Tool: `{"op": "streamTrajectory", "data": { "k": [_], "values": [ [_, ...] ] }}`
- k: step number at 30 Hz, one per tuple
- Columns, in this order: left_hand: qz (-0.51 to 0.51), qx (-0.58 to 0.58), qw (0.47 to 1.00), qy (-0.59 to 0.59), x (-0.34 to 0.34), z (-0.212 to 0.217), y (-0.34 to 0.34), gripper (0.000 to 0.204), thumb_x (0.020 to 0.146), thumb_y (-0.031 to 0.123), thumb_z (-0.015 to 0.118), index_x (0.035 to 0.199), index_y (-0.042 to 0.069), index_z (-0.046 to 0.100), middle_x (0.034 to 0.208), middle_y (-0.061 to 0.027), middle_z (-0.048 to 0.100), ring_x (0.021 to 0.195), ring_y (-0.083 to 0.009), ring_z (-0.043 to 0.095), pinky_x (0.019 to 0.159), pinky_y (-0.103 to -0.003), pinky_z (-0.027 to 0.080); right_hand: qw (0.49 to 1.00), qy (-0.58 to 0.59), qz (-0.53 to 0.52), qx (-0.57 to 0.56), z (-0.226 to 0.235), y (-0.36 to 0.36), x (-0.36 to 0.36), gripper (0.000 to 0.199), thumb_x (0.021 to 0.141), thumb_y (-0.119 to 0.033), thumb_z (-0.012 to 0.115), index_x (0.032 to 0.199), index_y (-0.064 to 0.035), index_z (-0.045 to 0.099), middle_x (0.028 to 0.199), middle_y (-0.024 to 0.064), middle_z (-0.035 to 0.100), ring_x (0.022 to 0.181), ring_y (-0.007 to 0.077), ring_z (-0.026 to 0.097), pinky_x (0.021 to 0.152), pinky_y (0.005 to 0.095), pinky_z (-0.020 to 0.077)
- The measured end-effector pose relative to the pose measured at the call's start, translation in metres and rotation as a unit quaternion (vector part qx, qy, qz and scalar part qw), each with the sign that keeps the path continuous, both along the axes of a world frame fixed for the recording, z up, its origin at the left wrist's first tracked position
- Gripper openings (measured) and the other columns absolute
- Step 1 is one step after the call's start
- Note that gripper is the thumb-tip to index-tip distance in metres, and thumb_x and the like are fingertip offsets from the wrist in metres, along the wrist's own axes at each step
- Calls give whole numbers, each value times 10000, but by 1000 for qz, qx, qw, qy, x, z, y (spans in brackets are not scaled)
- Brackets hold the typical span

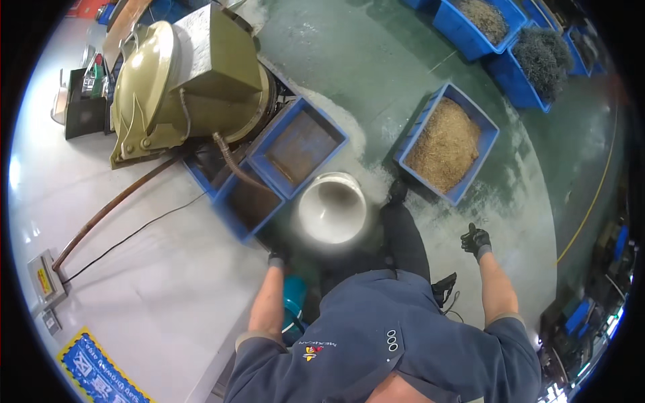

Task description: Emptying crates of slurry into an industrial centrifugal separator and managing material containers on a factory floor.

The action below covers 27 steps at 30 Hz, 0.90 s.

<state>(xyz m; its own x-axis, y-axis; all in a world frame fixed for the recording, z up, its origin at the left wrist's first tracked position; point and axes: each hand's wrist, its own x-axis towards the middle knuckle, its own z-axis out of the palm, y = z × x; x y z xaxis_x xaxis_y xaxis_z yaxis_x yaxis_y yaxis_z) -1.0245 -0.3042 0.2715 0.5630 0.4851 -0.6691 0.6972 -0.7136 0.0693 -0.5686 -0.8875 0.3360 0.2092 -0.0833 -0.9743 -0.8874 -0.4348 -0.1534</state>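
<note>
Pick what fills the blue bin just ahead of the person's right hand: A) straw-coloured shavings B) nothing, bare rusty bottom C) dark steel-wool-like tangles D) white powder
A: the blue bin ahead of the gloved right hand is heaped with straw-coloured shavings.

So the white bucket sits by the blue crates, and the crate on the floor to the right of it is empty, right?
Not quite. The head view shows the white bucket by the blue crates, but the crate to its right is filled with straw-coloured, fibrous material, not empty.

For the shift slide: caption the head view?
Gloved left hand by white bucket; right hand free, near the blue bin of golden shavings.
</note>
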Motion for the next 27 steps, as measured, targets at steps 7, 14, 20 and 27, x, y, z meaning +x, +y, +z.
{"op": "streamTrajectory", "data": {
  "k": [7,14,20,27],
  "values": [
    [454,-279,835,-139,147,57,-97,276,846,269,706,995,37,715,865,-84,704,757,-144,643,691,-315,526,993,-7,102,-61,-28,-86,16,310,974,-293,525,840,-18,572,651,154,632,466,250,585,395,401,441],
    [397,-148,890,-167,151,54,-146,285,877,314,668,968,50,721,798,-57,690,672,-140,618,658,-311,523,997,43,48,53,-35,-48,62,168,948,-202,549,827,-87,573,645,140,617,435,278,558,374,395,435],
    [502,-218,833,-81,109,80,-191,339,910,408,552,817,114,693,713,-30,672,649,-149,627,627,-320,492,983,-58,155,83,-21,-13,106,183,972,-210,514,903,-56,585,785,145,660,585,269,628,470,379,484],
    [600,-152,755,-217,-76,-80,-270,276,940,361,570,1005,117,680,827,-74,694,659,-197,640,605,-340,510,963,-79,241,91,5,45,91,287,1011,-284,428,931,-60,591,848,136,668,674,253,640,538,357,508]
  ]
}}
